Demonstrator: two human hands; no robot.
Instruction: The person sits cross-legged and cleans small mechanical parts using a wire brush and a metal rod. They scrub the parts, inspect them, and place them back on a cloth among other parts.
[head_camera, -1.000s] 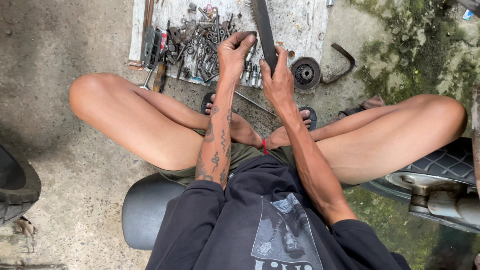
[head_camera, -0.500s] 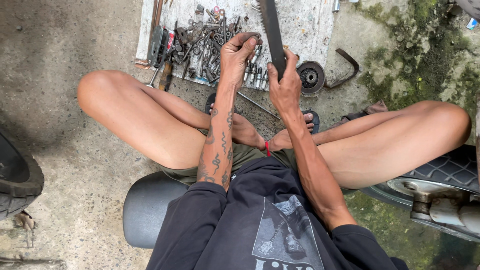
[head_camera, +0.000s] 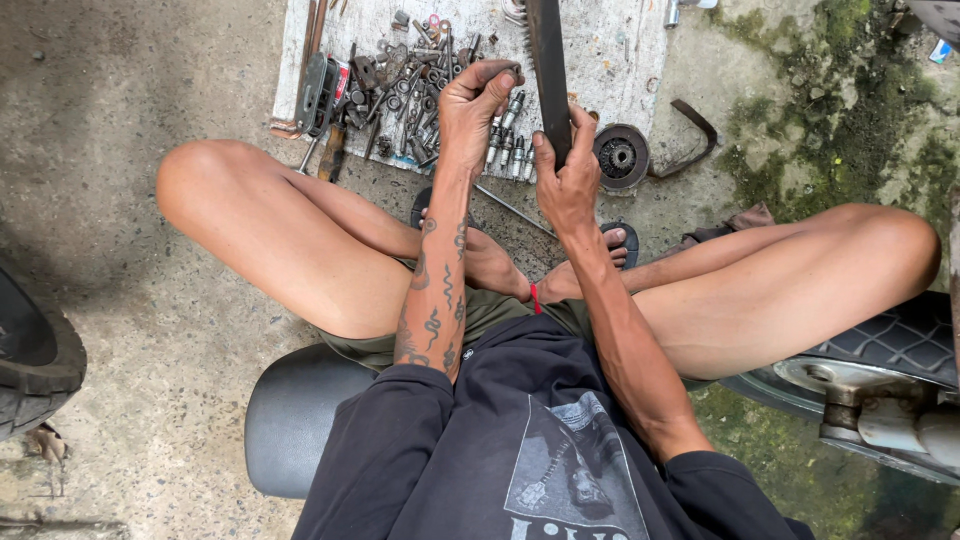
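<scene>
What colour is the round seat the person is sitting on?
Black: the round padded seat shows dark and smooth in the head view, on grey concrete ground.

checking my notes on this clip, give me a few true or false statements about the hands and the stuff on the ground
1. The right hand grips a dark toothed belt. True.
2. The left hand rests on the knee. False: it is raised over the small metal parts, fingers pinched together.
3. The parts lie on a pale board. True.
4. A round bearing-like part lies left of the left hand. False: it lies right of the right hand.
</scene>
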